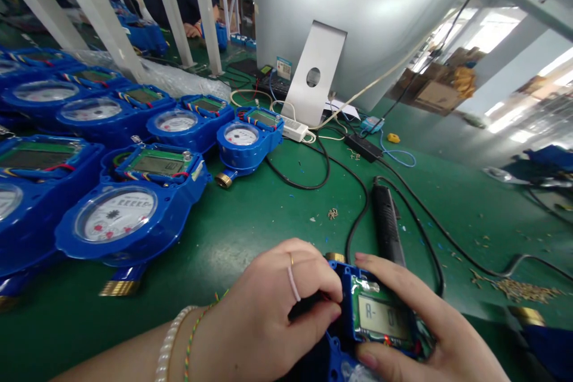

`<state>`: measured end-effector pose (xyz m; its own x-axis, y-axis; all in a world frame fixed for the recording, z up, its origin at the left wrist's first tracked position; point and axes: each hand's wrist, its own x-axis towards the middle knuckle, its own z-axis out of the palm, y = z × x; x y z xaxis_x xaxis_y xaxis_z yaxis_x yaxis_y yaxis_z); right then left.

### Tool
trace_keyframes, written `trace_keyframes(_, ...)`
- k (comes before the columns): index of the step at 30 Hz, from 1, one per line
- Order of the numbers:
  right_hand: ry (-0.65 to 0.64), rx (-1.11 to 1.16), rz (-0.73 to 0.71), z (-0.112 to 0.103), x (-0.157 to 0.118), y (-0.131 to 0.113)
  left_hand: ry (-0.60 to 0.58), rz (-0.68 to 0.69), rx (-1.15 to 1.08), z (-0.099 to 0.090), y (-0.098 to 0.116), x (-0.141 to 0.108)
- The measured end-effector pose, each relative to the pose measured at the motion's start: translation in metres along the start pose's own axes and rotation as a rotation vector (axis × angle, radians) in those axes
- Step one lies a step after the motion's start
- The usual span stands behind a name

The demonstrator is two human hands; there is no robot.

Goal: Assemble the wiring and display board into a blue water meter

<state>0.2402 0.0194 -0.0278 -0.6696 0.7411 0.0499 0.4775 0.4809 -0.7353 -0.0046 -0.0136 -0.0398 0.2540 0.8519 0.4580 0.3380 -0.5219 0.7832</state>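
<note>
A green work mat [268, 215] covers the bench, and behind it stands the grey back of a monitor [358, 18] on its angled foot, with cables trailing from it across the mat. Along the left side lie rows of blue water meters [125, 215], dials and small screens facing up, brass couplings pointing toward the near edge — probably laid out that way so each face can be read at a glance. A black corded tool [387, 224] lies just beyond the hands, its length running away from the person, close enough to be picked up without stretching.

At the near edge, low in the view, both hands close together on one blue meter [353, 316]. The right hand [430, 328] cups it from the right and beneath, fingers curled round its side, which seems to steady the body. The left hand [273, 310] comes over the left part, fingertips pressed in beside the screen, apparently working on something there; what exactly they pinch is hidden. The meter's small screen [382, 317] faces up toward the camera and shows characters — it looks powered. Its long axis seems to run from the near edge away across the mat, with a brass coupling [335, 257] at the far end.
</note>
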Motion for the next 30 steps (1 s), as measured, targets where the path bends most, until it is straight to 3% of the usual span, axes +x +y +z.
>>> trace_keyframes(5,0.072,0.106,0.013,0.005,0.004,-0.009,-0.093,-0.13,0.011,0.004,-0.002,0.0)
trace_keyframes(9,0.139,0.084,-0.065,0.006,0.006,-0.011,-0.159,-0.2,-0.091,0.01,-0.002,0.004)
trace_keyframes(14,0.035,0.328,-0.12,-0.001,-0.002,-0.003,-0.139,-0.231,-0.082,0.013,0.0,0.004)
trace_keyframes(22,0.114,0.623,-0.151,0.005,-0.01,0.006,-0.145,-0.242,-0.047,0.015,0.0,-0.002)
trace_keyframes(25,0.151,0.514,-0.155,0.006,-0.007,-0.001,-0.143,-0.237,-0.038,0.016,-0.002,-0.005)
trace_keyframes(30,0.207,-0.063,-0.277,0.002,0.007,-0.017,-0.158,-0.14,0.071,0.012,0.001,-0.004)
